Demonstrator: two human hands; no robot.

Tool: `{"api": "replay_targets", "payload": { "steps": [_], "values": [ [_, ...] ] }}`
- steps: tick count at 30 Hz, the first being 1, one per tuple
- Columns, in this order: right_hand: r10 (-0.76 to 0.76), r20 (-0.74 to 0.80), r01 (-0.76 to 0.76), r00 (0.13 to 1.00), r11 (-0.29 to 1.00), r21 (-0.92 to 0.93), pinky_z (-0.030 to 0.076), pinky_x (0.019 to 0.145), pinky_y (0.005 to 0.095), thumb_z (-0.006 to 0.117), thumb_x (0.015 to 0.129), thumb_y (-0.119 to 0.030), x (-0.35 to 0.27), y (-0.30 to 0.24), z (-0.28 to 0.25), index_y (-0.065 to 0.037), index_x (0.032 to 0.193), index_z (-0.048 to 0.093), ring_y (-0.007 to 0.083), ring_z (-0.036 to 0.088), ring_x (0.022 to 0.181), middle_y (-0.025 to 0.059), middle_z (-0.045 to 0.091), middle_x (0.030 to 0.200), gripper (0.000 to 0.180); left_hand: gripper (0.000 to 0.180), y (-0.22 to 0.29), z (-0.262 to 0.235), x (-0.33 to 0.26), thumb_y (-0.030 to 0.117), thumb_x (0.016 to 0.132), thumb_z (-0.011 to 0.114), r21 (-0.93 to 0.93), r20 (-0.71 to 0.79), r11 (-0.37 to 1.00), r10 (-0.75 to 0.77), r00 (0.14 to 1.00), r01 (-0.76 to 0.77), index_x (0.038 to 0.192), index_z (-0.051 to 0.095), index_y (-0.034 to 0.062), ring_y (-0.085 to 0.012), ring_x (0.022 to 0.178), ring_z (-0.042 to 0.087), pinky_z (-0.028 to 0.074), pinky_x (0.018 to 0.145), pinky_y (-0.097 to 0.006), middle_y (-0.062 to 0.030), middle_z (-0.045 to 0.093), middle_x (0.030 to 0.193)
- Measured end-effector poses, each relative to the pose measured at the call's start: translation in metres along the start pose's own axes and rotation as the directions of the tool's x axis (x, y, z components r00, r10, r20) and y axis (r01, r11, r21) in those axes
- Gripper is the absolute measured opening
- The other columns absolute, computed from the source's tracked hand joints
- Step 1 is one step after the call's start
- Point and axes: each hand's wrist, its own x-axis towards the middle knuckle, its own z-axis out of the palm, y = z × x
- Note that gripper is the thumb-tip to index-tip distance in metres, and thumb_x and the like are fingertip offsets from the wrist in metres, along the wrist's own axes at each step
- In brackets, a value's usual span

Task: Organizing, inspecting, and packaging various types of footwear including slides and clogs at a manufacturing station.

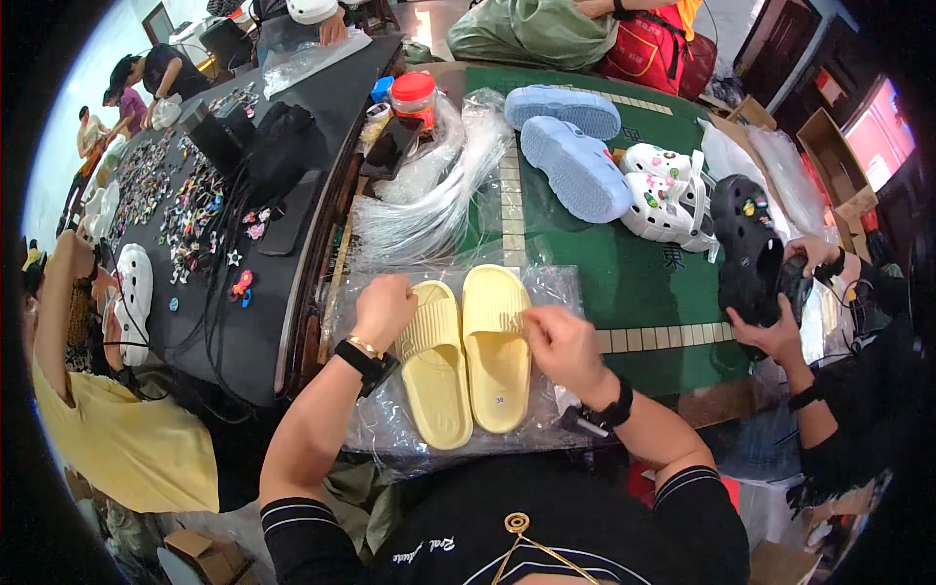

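A pair of pale yellow slide slippers lies on clear plastic in front of me, open heels toward me. At the strap of the left slipper (439, 380) my left hand (385, 310) is closed, its fingertips hidden behind the knuckles. My right hand (565, 351) pinches beside the strap of the right slipper (499, 380). Whatever either hand grips is too small or hidden to name. A bundle of clear thin strands (429, 229) lies just beyond the slippers on the left.
Blue clogs (575, 175) and white clogs with charms (668, 200) rest on the green table (614, 283). A co-worker at right holds a black clog (746, 234). Left, a dark table (244, 331) carries many scattered charms. A red-lidded jar (413, 96) stands beyond the strands.
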Motion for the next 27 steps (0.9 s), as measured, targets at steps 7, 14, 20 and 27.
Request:
{"api": "replay_targets", "payload": {
  "steps": [7,14,20,27],
  "values": [
    [0.309,0.135,-0.329,0.941,0.929,0.171,0.052,0.073,0.0382,0.06,0.086,-0.021,0.04,0.05,0.023,0.0,0.108,0.064,0.0325,0.067,0.081,0.0187,0.068,0.093,0.031,0.017,0.005,-0.003,-0.001,0.021,0.077,0.063,-0.026,0.022,0.998,-0.053,0.998,0.053,0.078,0.068,0.0047,-0.0362,0.076,0.066,0.053,0.069,-0.044,-0.0171,0.067,0.077],
    [0.388,0.262,-0.434,0.884,0.889,0.148,0.051,0.079,0.035,0.064,0.084,-0.023,0.05,0.074,0.042,0.001,0.111,0.065,0.0272,0.067,0.089,0.018,0.069,0.098,0.037,0.012,0.004,-0.001,-0.006,0.014,0.077,0.063,-0.203,-0.123,0.973,0.084,0.989,-0.107,0.077,0.066,0.0018,-0.0357,0.077,0.065,0.052,0.068,-0.044,-0.0172,0.067,0.079],
    [0.28,0.083,-0.292,0.956,0.905,0.31,0.051,0.075,0.0346,0.062,0.084,-0.013,0.057,0.026,0.033,-0.001,0.103,0.067,0.0236,0.066,0.085,0.0147,0.068,0.094,0.023,0.012,0.008,-0.004,-0.017,0.011,0.082,0.067,-0.654,-0.034,0.757,-0.044,0.998,0.011,0.085,0.066,-0.0008,-0.0159,0.067,0.063,0.05,0.062,-0.031,-0.0095,0.067,0.074],
    [0.115,0.078,-0.136,0.99,0.927,0.349,0.051,0.071,0.0368,0.064,0.082,-0.008,0.053,-0.008,0.061,-0.002,0.093,0.062,0.0273,0.065,0.079,0.0138,0.064,0.085,0.013,0.013,0.021,0.002,-0.036,0.01,0.085,0.067,-0.759,-0.028,0.651,-0.019,0.999,-0.009,0.092,0.066,-0.0008,-0.008,0.067,0.057,0.048,0.063,-0.025,-0.0036,0.065,0.074]
  ]
}}
